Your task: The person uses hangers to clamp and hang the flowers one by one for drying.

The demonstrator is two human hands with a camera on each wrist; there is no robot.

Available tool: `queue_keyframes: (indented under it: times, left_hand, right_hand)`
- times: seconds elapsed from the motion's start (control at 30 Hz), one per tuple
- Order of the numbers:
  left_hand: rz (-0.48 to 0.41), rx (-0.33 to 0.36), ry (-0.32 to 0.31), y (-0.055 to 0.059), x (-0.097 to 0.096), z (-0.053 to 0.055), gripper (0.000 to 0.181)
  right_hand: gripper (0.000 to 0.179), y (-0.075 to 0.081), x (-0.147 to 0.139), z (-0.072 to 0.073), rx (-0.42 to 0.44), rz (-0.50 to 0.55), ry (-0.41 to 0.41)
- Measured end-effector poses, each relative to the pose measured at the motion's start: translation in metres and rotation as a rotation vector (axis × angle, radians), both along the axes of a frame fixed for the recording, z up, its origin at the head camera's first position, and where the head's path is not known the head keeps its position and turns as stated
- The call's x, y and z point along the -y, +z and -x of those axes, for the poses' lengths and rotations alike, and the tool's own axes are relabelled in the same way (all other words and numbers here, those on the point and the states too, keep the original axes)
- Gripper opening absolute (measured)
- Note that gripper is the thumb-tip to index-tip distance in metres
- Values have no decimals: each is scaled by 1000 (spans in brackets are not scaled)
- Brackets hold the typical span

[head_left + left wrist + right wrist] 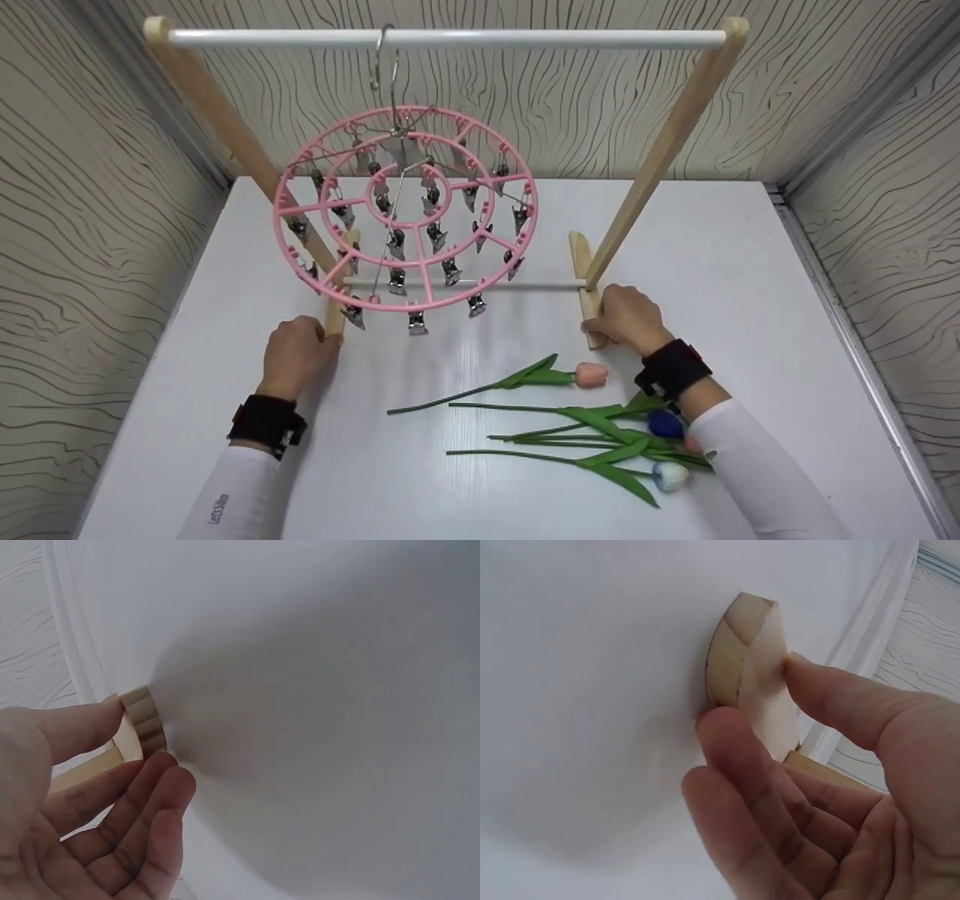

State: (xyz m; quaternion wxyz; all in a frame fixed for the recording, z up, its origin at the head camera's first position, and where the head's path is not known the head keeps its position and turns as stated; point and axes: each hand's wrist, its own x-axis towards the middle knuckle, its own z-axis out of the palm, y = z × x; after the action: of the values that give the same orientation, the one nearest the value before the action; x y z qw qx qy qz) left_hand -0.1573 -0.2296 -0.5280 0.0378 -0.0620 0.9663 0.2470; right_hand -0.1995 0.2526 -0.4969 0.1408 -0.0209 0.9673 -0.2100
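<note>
A wooden rack stands on the table, with a white top rail [525, 39] and two wooden feet. My left hand [294, 356] pinches the front end of the left foot [142, 720] between thumb and fingers. On the other side, my right hand [630, 316] grips the front end of the right foot [761, 660]. From the rail hangs a pink round clip hanger [420, 266] by its metal hook [381, 64], left of the middle. Several metal clips dangle from its rings, holding nothing.
Artificial tulips lie on the white table [247, 420] in front of the rack: a pink one [591, 374], a blue one [664, 424], a white-blue one [670, 476] and others partly hidden by the right forearm. Wood-patterned walls [787, 82] enclose the table.
</note>
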Motion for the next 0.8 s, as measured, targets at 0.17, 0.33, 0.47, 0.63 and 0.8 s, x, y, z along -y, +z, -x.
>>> queue_keyframes:
  times: [0.17, 0.33, 0.47, 0.63, 0.8]
  left_hand:
    - [-4, -4, -9, 1, -11, 0, 25]
    - [-11, -27, -33, 0, -21, 1, 25]
    - [-6, -32, -41, -1, -28, 1, 26]
    - [1, -41, -56, -2, -39, 2, 27]
    - [4, -49, -67, -3, -48, 2, 27]
  right_hand:
    - [31, 4, -10, 1, -6, -61, 8]
    - [33, 4, -23, 2, -12, -104, 1]
    - [34, 3, -32, 2, 18, -118, -1]
    - [36, 4, -44, 3, 38, -119, -2]
    - [37, 5, -55, 1, 43, -124, 1]
